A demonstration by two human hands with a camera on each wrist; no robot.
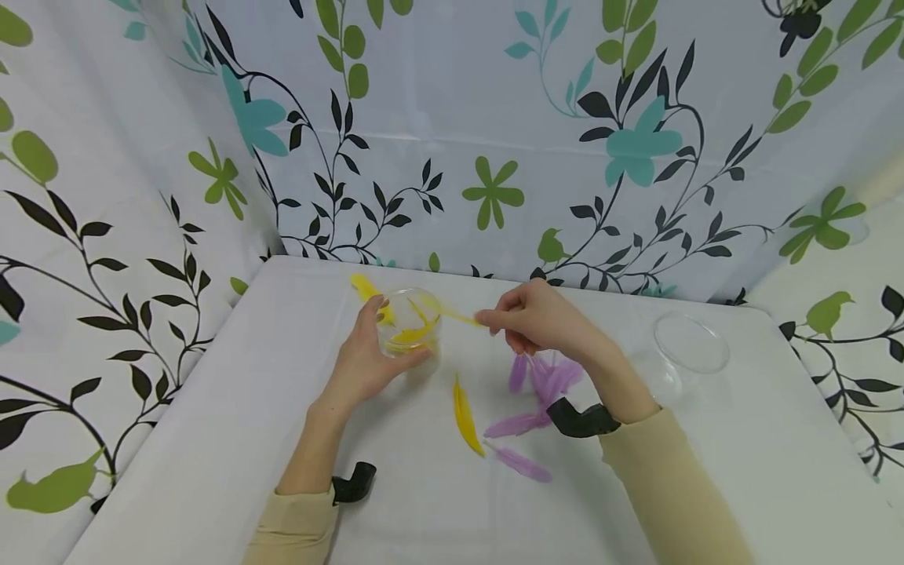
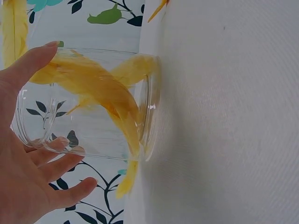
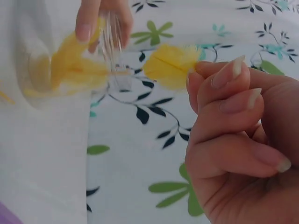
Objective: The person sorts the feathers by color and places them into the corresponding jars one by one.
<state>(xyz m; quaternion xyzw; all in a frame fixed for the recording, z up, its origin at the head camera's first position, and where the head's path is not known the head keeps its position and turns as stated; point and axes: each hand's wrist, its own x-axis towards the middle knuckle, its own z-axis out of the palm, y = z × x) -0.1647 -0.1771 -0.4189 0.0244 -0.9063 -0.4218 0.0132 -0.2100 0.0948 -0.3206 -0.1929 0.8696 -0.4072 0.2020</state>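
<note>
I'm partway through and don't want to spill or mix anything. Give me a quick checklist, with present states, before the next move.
1. Left hand gripping the clear jar: ok, thumb and fingers on opposite sides.
2. Jar mouth uncovered: ok, nothing caps it.
3. Right hand pinching the held yellow feather: ok.
4. Held feather fully inside the jar: not ok, it extends outside from the fingertips.
5. Purple feathers apart from the jar: ok, they lie on the table.
6. Second clear jar empty: cannot tell, partly hidden.
</note>
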